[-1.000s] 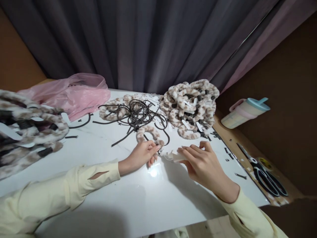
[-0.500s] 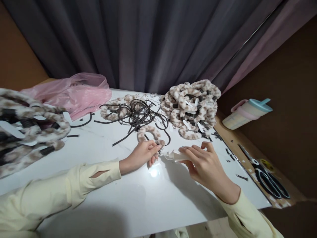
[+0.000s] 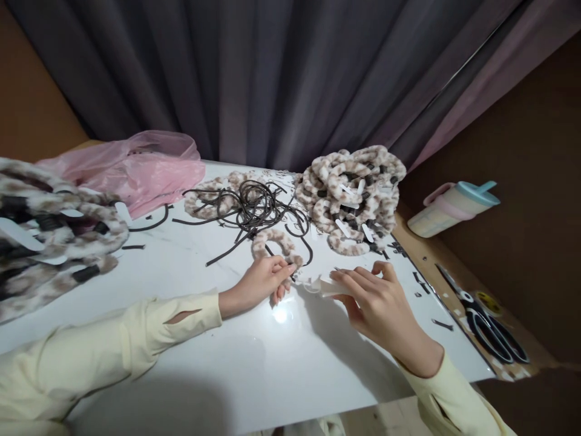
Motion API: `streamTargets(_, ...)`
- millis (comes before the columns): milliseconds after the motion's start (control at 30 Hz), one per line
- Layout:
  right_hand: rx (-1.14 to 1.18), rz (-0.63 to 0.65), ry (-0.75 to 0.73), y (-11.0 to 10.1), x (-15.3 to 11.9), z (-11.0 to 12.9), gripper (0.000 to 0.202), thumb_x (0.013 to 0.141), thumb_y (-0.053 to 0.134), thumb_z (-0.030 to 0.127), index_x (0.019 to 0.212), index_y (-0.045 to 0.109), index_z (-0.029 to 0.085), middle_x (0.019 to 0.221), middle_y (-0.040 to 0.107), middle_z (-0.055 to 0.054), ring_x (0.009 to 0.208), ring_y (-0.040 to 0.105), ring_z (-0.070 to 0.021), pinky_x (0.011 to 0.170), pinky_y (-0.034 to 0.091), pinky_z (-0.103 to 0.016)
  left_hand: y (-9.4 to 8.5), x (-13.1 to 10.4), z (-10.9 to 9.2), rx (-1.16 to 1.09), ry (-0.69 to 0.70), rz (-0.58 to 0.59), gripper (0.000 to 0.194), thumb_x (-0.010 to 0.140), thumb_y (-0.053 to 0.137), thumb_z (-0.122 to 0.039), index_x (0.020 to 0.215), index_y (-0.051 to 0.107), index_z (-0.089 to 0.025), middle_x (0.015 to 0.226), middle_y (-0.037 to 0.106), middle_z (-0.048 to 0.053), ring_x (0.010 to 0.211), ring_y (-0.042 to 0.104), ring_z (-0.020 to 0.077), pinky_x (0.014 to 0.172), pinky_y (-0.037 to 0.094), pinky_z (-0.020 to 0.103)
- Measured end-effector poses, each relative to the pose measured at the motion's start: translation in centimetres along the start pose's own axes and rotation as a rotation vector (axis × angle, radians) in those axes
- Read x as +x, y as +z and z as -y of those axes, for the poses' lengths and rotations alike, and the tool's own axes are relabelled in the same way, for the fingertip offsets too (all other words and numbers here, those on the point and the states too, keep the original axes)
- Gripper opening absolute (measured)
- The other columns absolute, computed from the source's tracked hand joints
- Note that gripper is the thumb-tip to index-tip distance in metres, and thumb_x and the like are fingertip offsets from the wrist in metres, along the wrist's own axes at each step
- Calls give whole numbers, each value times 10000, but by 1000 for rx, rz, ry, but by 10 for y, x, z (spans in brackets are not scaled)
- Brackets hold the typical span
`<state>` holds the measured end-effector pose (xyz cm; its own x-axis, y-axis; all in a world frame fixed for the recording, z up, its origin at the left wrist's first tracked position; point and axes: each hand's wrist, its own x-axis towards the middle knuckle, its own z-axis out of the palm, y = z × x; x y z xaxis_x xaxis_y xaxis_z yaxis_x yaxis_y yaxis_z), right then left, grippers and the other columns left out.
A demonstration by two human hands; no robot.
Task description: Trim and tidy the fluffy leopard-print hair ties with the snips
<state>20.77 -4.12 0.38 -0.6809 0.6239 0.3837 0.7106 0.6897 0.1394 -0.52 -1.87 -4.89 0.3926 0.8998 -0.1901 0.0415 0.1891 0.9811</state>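
Note:
My left hand (image 3: 262, 281) is closed in a pinch on the lower end of a fluffy, brown-spotted white ring (image 3: 275, 241). A dark cord end shows beside its fingertips. My right hand (image 3: 370, 297), fingers bent, grips a white object (image 3: 325, 286) whose narrow front points left toward the ring. Fingers cover most of that object, so its kind is unclear. A small gap separates the two hands. Just behind the held ring lies a tangle of black cords (image 3: 254, 209).
Piles of fluffy rings with white tags stand at right (image 3: 354, 194) and left (image 3: 54, 236). A pink plastic bag (image 3: 149, 163) lies at back left. On the right ledge are a tumbler (image 3: 454, 209), scissors (image 3: 492, 330) and yellow tape (image 3: 489, 303). Short black cord scraps (image 3: 442, 324) lie nearby.
My right hand and the white object have shifted very slightly to the right. The left hand and the ring stay in place.

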Motion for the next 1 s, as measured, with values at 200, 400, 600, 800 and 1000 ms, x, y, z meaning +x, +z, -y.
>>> streamTargets(200,-54,-39,-10,-1,-1,2,153,834,432,114,929,548,145,792,672,-54,653,551,-164,701,277,-346,0,-1,0,-8,-6,12,334,827,500,-446,683,435,-151,545,573,-5,343,477,54,323,395,145)
streamTargets(400,-153,-40,-84,-4,1,8,204,827,411,77,960,558,129,826,672,-71,694,551,-175,705,280,-355,-1,0,3,-18,4,18,341,825,499,-453,685,433,-150,547,573,-5,340,474,52,324,392,144)
streamTargets(600,-224,-49,-105,-10,-2,8,265,791,425,38,993,557,145,855,682,-71,724,567,-175,717,288,-360,-1,0,1,-1,4,14,347,825,495,-458,687,446,-143,555,572,-4,348,480,48,336,395,140)
streamTargets(800,-265,-74,-150,-7,-1,14,256,804,431,48,1006,563,137,884,684,-81,768,577,-193,706,298,-363,-1,-2,-2,-6,-8,14,352,825,495,-457,674,437,-144,533,561,-9,343,476,48,333,388,138)
streamTargets(1000,-223,-50,-86,-12,-7,1,232,831,432,65,1025,523,154,872,685,-74,752,595,-193,737,311,-366,-2,-1,1,-17,7,24,345,825,503,-449,679,448,-141,539,556,-14,353,477,47,337,394,139)
